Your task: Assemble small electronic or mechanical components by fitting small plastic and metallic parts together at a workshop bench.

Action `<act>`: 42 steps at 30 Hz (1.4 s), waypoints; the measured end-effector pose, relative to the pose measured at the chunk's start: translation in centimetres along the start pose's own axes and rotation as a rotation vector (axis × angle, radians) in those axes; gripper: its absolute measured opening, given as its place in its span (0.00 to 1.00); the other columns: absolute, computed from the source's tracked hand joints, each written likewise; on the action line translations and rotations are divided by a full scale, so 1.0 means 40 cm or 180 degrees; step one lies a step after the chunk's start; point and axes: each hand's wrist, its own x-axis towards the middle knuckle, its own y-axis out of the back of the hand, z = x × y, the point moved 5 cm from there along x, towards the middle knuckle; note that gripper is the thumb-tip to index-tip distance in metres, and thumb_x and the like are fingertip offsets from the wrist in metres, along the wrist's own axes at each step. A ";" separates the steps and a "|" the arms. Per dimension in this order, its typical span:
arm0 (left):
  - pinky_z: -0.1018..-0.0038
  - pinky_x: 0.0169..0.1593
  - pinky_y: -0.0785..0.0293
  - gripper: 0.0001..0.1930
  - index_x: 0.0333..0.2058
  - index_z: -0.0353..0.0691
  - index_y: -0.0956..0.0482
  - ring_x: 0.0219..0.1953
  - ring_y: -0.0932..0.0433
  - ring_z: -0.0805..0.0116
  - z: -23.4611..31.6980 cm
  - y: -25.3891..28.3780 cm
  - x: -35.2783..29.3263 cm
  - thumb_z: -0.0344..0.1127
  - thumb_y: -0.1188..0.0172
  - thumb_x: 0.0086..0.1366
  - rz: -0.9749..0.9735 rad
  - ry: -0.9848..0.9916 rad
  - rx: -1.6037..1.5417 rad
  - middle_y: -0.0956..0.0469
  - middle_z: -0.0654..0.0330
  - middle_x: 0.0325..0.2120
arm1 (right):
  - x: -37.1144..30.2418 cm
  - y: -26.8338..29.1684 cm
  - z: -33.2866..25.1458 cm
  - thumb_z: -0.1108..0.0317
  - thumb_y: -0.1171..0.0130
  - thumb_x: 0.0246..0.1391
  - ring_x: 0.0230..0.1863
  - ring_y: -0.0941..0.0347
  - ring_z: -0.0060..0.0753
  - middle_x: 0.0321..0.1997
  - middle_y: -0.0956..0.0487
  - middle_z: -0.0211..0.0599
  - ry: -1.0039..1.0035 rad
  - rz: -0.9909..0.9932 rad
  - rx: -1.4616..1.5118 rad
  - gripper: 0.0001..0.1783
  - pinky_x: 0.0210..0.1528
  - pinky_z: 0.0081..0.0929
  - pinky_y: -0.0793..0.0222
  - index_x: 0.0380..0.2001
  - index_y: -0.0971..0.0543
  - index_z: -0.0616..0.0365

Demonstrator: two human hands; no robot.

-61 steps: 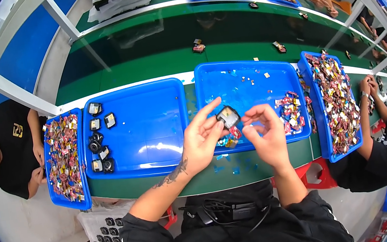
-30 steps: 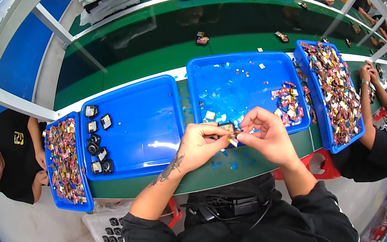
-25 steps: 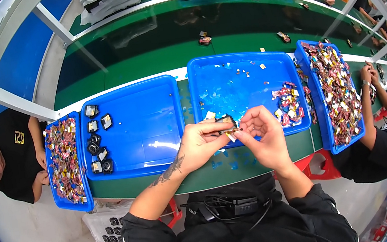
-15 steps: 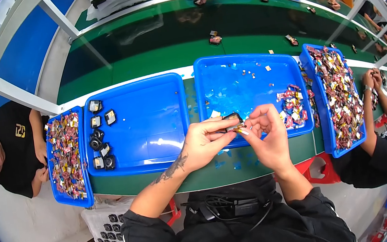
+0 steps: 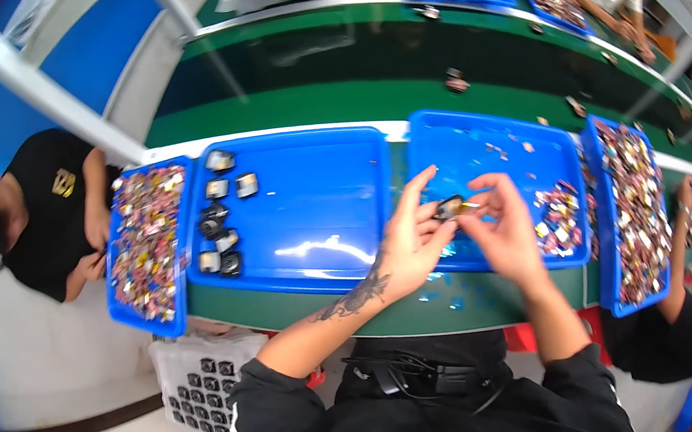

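one small black-framed module [image 5: 448, 208] is held in the air between both hands, above the left part of a wide blue tray [image 5: 485, 133]. the left hand [image 5: 412, 246] pinches it from its left side, thumb below and fingers above. the right hand [image 5: 505, 229] has thumb and index finger drawn close together at the module's right side, beside a thin yellowish strip [image 5: 470, 206]; blur hides whether they grip it, so i cannot tell. in that tray's right near corner lies a loose pile of small red, yellow and white pieces [image 5: 561, 219]. blue film scraps [image 5: 454, 291] dot the green worktop [image 5: 240, 309] just in front. to the left, a second blue tray [image 5: 320, 189] carries several black modules [image 5: 226, 240] grouped along its left side. narrower blue trays stand at either end, the left one heaped with coloured pieces [image 5: 148, 239], the right one with a similar heap [image 5: 636, 215]. beyond runs a green conveyor belt [image 5: 304, 103] bearing a few parts. a co-worker in a black shirt [image 5: 59, 216] sits at far left.
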 end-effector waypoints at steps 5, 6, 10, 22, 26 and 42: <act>0.65 0.51 0.27 0.19 0.52 0.38 0.28 0.46 0.23 0.50 0.179 0.234 -0.014 0.28 0.44 0.62 0.1173 -0.1488 0.4368 0.25 0.48 0.48 | 0.353 0.023 -0.018 0.77 0.41 0.50 0.26 0.24 0.23 0.27 0.19 0.38 0.0409 -0.0107 -0.0706 0.19 0.27 0.21 0.32 0.46 0.33 0.62; 0.63 0.54 0.29 0.16 0.49 0.37 0.24 0.48 0.25 0.47 0.195 0.300 -0.011 0.31 0.45 0.62 0.1729 -0.1305 0.4876 0.25 0.49 0.49 | 0.437 0.032 0.002 0.76 0.38 0.47 0.25 0.24 0.24 0.27 0.19 0.39 0.0301 -0.0003 -0.0994 0.21 0.28 0.23 0.30 0.45 0.31 0.63; 0.56 0.44 0.29 0.17 0.46 0.35 0.26 0.45 0.28 0.49 0.139 0.552 -0.066 0.40 0.44 0.63 0.2198 -0.0422 0.6219 0.23 0.46 0.40 | 0.643 -0.064 0.071 0.63 0.21 0.25 0.50 0.25 0.51 0.44 0.20 0.49 0.0023 0.0214 -0.1806 0.32 0.51 0.38 0.28 0.39 0.23 0.60; 0.57 0.40 0.28 0.13 0.34 0.42 0.27 0.38 0.24 0.47 0.145 0.526 -0.016 0.37 0.33 0.53 0.1657 -0.0290 0.5283 0.26 0.50 0.34 | 0.484 0.022 -0.052 0.71 0.38 0.43 0.40 0.21 0.47 0.34 0.18 0.44 0.0646 -0.0056 -0.2458 0.08 0.45 0.40 0.26 0.31 0.19 0.57; 0.60 0.39 0.29 0.17 0.43 0.36 0.32 0.36 0.24 0.48 0.142 0.541 -0.010 0.26 0.37 0.55 0.1935 -0.0572 0.4445 0.27 0.48 0.30 | 0.252 -0.037 -0.077 0.72 0.38 0.43 0.39 0.22 0.46 0.33 0.19 0.43 0.1159 -0.1667 -0.2844 0.08 0.43 0.39 0.26 0.31 0.18 0.56; 0.83 0.26 0.30 0.20 0.58 0.42 0.35 0.24 0.26 0.78 0.128 0.168 0.096 0.28 0.50 0.68 0.0370 -0.0191 0.0425 0.22 0.54 0.38 | 0.073 -0.052 -0.001 0.69 0.35 0.45 0.46 0.28 0.45 0.38 0.25 0.40 0.1447 -0.1754 -0.2495 0.13 0.49 0.38 0.30 0.37 0.19 0.55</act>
